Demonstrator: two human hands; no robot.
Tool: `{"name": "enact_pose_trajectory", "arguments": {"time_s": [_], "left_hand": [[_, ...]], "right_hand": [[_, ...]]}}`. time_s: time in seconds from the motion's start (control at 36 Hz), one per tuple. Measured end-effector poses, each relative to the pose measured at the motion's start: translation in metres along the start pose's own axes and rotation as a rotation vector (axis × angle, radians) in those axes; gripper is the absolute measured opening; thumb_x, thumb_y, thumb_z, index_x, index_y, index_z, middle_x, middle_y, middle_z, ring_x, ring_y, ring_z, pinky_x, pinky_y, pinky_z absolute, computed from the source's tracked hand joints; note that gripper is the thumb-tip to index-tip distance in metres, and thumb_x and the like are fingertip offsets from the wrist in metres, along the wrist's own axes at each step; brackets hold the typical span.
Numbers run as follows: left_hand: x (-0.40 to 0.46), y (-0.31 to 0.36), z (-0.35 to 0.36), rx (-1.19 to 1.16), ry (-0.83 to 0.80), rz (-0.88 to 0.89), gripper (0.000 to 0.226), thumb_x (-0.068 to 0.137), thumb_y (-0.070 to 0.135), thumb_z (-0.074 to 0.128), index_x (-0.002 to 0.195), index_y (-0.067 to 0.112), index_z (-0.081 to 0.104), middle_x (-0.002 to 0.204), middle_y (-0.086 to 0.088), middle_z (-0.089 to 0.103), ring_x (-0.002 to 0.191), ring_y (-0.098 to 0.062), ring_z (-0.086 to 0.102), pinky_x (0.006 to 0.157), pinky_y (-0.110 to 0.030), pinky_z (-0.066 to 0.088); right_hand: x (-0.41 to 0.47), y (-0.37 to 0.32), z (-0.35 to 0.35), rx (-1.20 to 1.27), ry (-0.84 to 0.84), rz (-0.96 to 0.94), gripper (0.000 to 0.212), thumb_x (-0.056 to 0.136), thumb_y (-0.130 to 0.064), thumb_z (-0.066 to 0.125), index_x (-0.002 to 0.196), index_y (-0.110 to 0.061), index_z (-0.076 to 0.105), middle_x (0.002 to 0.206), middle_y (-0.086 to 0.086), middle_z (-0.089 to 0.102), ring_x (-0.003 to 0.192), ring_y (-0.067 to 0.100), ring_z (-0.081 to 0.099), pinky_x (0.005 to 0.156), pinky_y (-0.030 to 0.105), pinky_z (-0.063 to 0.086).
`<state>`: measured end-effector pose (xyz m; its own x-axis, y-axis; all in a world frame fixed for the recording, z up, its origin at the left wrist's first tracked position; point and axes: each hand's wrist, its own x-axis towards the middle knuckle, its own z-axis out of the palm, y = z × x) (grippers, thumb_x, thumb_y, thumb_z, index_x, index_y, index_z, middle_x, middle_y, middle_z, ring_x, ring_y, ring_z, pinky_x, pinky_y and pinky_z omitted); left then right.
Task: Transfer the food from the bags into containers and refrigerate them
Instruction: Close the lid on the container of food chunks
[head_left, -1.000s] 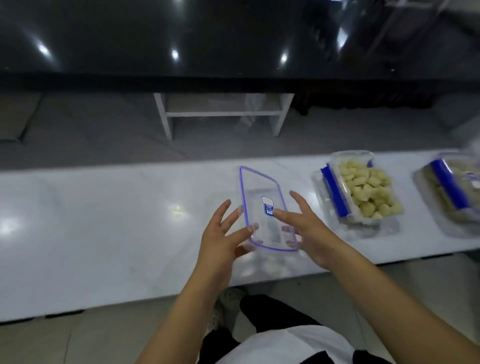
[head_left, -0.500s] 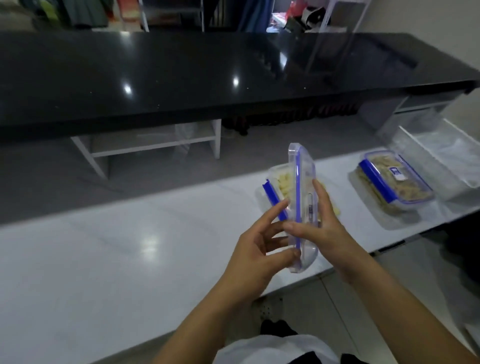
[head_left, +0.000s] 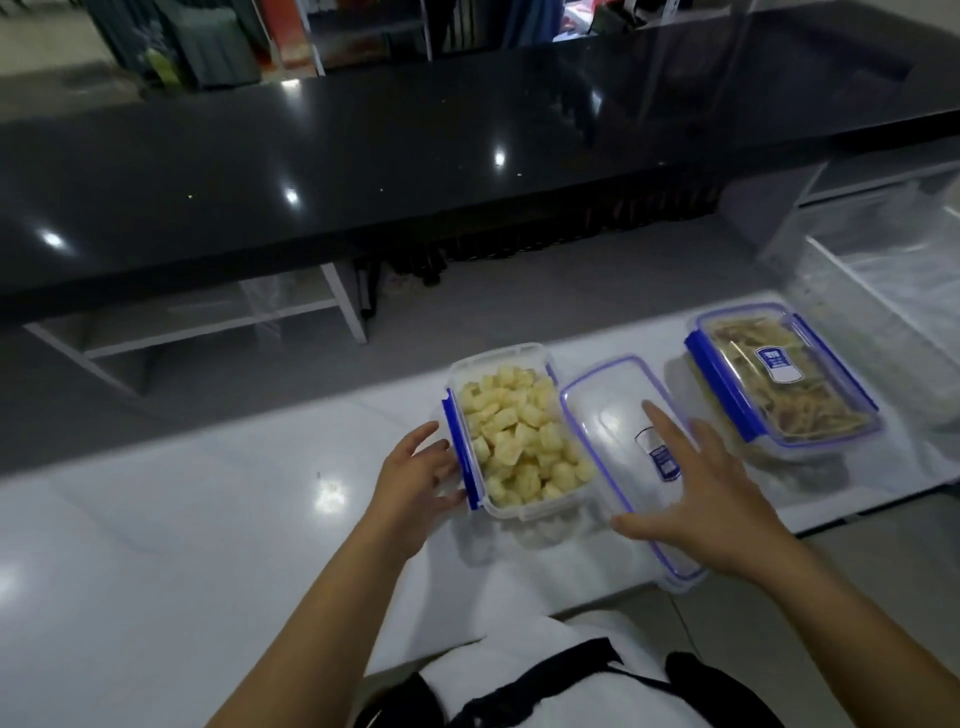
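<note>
In the frame's centre, on the white desk (head_left: 156, 545), stands the open container (head_left: 519, 441) heaped with pale food chunks; its lid (head_left: 613, 415) lies flat just right of it. The left hand (head_left: 415, 483) rests against the container's blue-clipped side, and the right hand (head_left: 696, 488) is spread, fingers straight, over the lid. Both are probably stiff, slick plastic: the light lid is best taken by its rim, the full, heavier tub by both long sides.

Lid (head_left: 613, 415) lies between two filled containers (head_left: 519, 441) (head_left: 784, 384), perhaps touching the left.
</note>
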<state>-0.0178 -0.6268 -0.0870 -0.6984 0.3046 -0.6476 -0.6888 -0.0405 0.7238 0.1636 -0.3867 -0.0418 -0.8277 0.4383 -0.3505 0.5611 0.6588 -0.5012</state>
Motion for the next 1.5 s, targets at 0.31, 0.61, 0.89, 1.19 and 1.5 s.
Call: {"name": "enact_pose_trajectory", "arguments": {"time_s": [0.31,0.61,0.89,1.19,1.5], "left_hand": [[0.001,-0.011,0.015,0.092,0.021,0.004,0.052,0.094,-0.008,0.055,0.136,0.022,0.056,0.108,-0.009,0.076,0.093,-0.033,0.075,0.069,-0.047,0.062],[-0.009,-0.031,0.042,0.074,0.013,0.033,0.054,0.095,-0.003,0.062,0.14,0.024,0.052,0.112,-0.013,0.074,0.094,-0.033,0.075,0.069,-0.046,0.062],[-0.006,-0.036,0.042,0.055,-0.032,0.008,0.057,0.092,-0.005,0.063,0.138,0.026,0.051,0.113,-0.016,0.073,0.097,-0.039,0.073,0.076,-0.054,0.061],[-0.003,-0.034,0.037,0.036,-0.107,0.001,0.053,0.093,-0.005,0.061,0.136,0.024,0.051,0.113,-0.017,0.073,0.1,-0.04,0.072,0.074,-0.053,0.061],[-0.004,-0.032,0.036,0.088,-0.098,0.029,0.051,0.092,0.003,0.067,0.134,0.03,0.053,0.111,-0.015,0.074,0.098,-0.04,0.073,0.076,-0.055,0.061]], "right_hand": [[0.003,0.047,-0.033,-0.341,-0.099,-0.147,0.125,0.046,-0.088,0.056,0.138,-0.068,-0.026,0.166,-0.004,-0.01,0.152,0.03,0.007,0.119,0.051,0.021],[0.011,0.053,-0.018,-0.329,-0.146,-0.158,0.121,0.046,-0.089,0.053,0.133,-0.071,-0.029,0.166,-0.001,-0.013,0.151,0.03,0.001,0.121,0.049,0.01],[0.03,0.032,-0.021,-0.35,-0.192,-0.268,0.122,0.05,-0.081,0.061,0.14,-0.069,-0.021,0.166,-0.005,-0.011,0.15,0.029,0.007,0.118,0.049,0.018],[0.044,0.02,-0.047,-0.194,-0.161,-0.182,0.124,0.052,-0.081,0.073,0.141,-0.071,-0.013,0.165,-0.014,-0.016,0.153,0.028,0.001,0.119,0.056,0.018],[0.083,-0.033,0.01,-0.346,-0.089,-0.164,0.123,0.055,-0.084,0.059,0.149,-0.054,-0.014,0.166,0.007,-0.011,0.148,0.041,0.01,0.116,0.058,0.019]]}}
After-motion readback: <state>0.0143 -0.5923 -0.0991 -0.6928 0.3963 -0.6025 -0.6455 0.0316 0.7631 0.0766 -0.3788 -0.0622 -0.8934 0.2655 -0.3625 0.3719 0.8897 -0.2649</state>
